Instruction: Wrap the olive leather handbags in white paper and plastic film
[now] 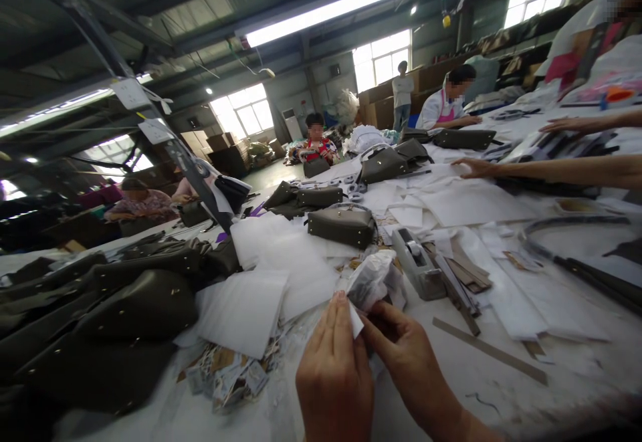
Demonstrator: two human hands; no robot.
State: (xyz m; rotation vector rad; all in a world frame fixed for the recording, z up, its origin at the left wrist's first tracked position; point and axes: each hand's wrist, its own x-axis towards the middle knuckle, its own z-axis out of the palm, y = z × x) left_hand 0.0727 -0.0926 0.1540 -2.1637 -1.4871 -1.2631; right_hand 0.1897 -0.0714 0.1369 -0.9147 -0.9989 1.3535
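Observation:
Low in the middle of the view, my left hand has its fingers pressed together along a small white sheet. My right hand is bent in from the other side, its thumb and curled fingers closed at the sheet's right edge. Most of the sheet is hidden by my hands. Just beyond my fingertips is a crumpled clear plastic bag with something dark in it; I cannot tell whether my right fingers touch it. A grey tape dispenser stands past my right hand.
Dark handbags are heaped at left, and another handbag stands ahead. White foam sheets, a pile of tags and brown strips lie around. A co-worker's arm reaches in from the right. A metal post rises at left.

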